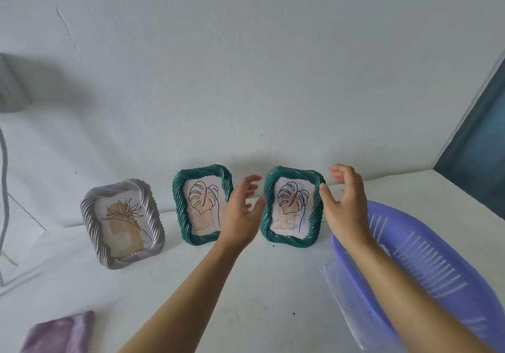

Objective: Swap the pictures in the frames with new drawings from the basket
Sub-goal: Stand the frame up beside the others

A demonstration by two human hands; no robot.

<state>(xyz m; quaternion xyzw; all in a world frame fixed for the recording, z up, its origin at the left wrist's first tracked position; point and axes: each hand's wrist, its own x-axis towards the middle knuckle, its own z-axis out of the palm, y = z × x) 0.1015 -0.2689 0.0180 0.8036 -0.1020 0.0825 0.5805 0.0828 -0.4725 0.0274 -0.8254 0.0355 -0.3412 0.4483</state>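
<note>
Poised on either side of the right green frame (pixel 292 206) — left hand (pixel 241 210) and right hand (pixel 344 207), fingers spread apart, clasping nothing, thumbs close to its edges. Upright on the white table (pixel 273 284) against the wall (pixel 246 79), next to a second green frame (pixel 202 205) and a silver frame (pixel 123 224). Under the right forearm, the purple basket (pixel 437 270); near left, a lilac cloth (pixel 60 333).

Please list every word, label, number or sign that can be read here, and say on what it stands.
No text is legible.
silver frame: tiny mark low on the picture's right, too small to read.
middle green frame: tiny print at the picture's lower left, too small to read.
right green frame: the same, too small to read.
purple basket: no text shows.
</note>
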